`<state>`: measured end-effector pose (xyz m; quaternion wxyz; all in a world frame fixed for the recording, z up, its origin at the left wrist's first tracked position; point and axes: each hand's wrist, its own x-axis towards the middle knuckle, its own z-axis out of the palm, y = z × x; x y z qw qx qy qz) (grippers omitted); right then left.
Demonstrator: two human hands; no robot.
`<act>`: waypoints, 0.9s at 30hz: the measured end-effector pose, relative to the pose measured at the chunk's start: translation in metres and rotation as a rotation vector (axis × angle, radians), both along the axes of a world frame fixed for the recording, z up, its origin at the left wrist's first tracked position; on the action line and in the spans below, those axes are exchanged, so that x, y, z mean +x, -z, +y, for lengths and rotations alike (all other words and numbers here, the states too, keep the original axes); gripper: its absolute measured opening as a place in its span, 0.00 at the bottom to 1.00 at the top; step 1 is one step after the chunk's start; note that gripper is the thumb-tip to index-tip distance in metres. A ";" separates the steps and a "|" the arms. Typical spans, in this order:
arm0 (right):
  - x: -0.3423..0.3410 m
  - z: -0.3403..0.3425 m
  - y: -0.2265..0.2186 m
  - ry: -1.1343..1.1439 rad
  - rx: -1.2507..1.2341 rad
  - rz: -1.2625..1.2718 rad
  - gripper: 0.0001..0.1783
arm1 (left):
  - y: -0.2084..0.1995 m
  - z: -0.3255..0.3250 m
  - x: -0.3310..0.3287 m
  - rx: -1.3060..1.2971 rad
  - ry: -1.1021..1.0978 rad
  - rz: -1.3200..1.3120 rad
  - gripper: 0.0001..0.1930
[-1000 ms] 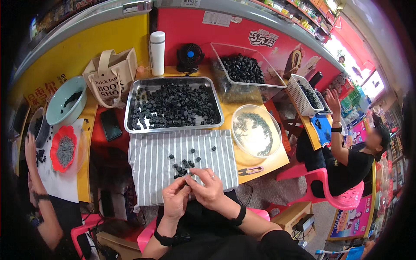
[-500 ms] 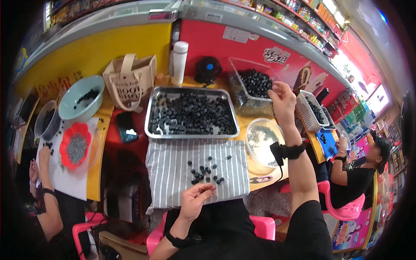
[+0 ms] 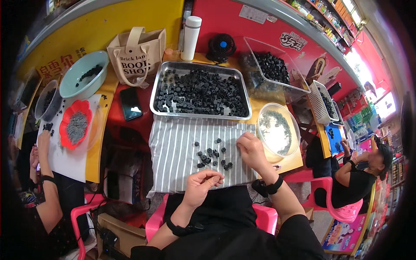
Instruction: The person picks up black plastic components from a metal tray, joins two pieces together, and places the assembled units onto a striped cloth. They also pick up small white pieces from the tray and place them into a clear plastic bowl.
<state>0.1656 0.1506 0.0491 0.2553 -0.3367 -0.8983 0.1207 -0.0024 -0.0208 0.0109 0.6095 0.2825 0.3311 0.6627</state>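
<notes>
small black parts (image 3: 210, 151) lay loose between two bare hands

in the head view, the small black parts sat scattered on a grey-and-white striped cloth (image 3: 173, 160) spread in front of the person, probably because fabric stops little pieces from rolling and shows them up well. the left hand (image 3: 203, 185) hung at the cloth's near edge, thumb and fingertips bunched close as if for fine handling; whether they pinched a part or met on nothing, i could not tell. the right hand (image 3: 248, 147) was over the cloth's right side, fingers bent downward and gathered; its fingertips were hidden, so i could not tell what, if anything, it gripped.

just beside that hand stood a clear round tub (image 3: 269, 135) with fine dark bits inside, presumably set there to be handy. beyond the cloth, a metal tray (image 3: 201, 115) held many similar pieces, and a deep clear bin (image 3: 255, 84) farther right held more; their raised walls likely kept loose ones from straying.
</notes>
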 end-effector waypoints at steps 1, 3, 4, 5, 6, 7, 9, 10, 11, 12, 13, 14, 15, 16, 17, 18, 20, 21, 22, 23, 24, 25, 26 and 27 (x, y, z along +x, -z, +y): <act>0.003 -0.005 -0.001 0.001 -0.002 0.004 0.08 | 0.001 -0.001 0.000 -0.002 0.001 0.004 0.07; -0.002 -0.023 -0.017 0.070 -0.328 0.202 0.08 | 0.006 -0.001 -0.002 -0.019 0.028 -0.071 0.08; -0.004 -0.028 -0.014 0.068 -0.330 0.208 0.08 | 0.006 -0.001 -0.002 -0.021 0.027 -0.065 0.08; -0.004 -0.036 -0.013 0.007 -0.172 0.249 0.09 | 0.005 0.000 -0.001 -0.034 0.032 -0.072 0.08; -0.001 -0.042 -0.012 -0.053 -0.011 0.286 0.11 | 0.004 0.001 0.000 -0.047 0.039 -0.080 0.08; 0.003 -0.043 -0.007 -0.060 0.095 0.221 0.11 | 0.003 0.001 0.000 -0.045 0.054 -0.078 0.08; 0.009 -0.043 0.007 -0.064 0.146 0.119 0.12 | 0.002 0.002 0.000 -0.031 0.011 -0.033 0.08; 0.014 -0.044 0.011 -0.081 0.189 0.013 0.12 | 0.002 0.003 0.001 -0.022 0.034 -0.033 0.08; 0.014 -0.047 0.008 -0.086 0.156 0.023 0.13 | 0.003 0.002 0.000 -0.033 0.021 -0.028 0.08; 0.017 -0.049 0.002 -0.071 0.164 0.023 0.13 | 0.004 0.002 -0.001 -0.044 0.008 -0.023 0.08; 0.020 -0.052 -0.005 -0.024 0.137 0.145 0.12 | 0.004 0.003 -0.001 -0.044 0.011 -0.028 0.08; 0.021 -0.052 -0.010 0.013 0.110 0.270 0.11 | 0.004 0.002 0.000 -0.036 0.016 -0.025 0.08; 0.029 -0.046 -0.009 0.092 0.086 0.304 0.10 | 0.004 0.001 0.000 -0.049 0.003 -0.015 0.08; 0.041 -0.029 -0.012 0.114 0.077 0.344 0.08 | 0.004 0.001 -0.001 -0.062 -0.012 -0.006 0.08; 0.051 -0.016 -0.019 0.187 0.035 0.375 0.08 | 0.005 -0.001 -0.002 -0.068 -0.020 0.002 0.08; 0.064 0.000 -0.025 0.315 0.056 0.332 0.07 | 0.004 0.000 -0.002 -0.060 -0.007 0.001 0.08; 0.098 0.041 -0.022 0.408 0.000 0.209 0.04 | 0.002 0.002 0.000 -0.053 -0.002 0.017 0.08; 0.103 0.054 -0.022 0.442 -0.117 0.155 0.05 | 0.004 0.001 0.000 -0.047 -0.003 0.018 0.08; 0.107 0.064 -0.020 0.472 -0.235 0.099 0.06 | 0.005 0.000 0.000 -0.040 -0.003 0.008 0.08; 0.104 0.067 -0.021 0.460 -0.235 0.100 0.06 | 0.006 -0.001 -0.001 -0.035 -0.012 -0.003 0.08; 0.101 0.070 -0.022 0.440 -0.259 -0.029 0.06 | 0.006 -0.001 -0.002 -0.035 -0.025 -0.001 0.08; 0.097 0.073 -0.022 0.419 -0.281 -0.158 0.07 | 0.006 -0.001 -0.001 -0.040 -0.015 -0.007 0.08; 0.101 0.078 -0.017 0.406 -0.282 -0.158 0.07 | 0.006 0.000 0.000 -0.046 -0.004 -0.013 0.08; 0.108 0.083 -0.008 0.402 -0.305 -0.156 0.07 | 0.006 0.002 0.002 -0.021 0.009 -0.025 0.08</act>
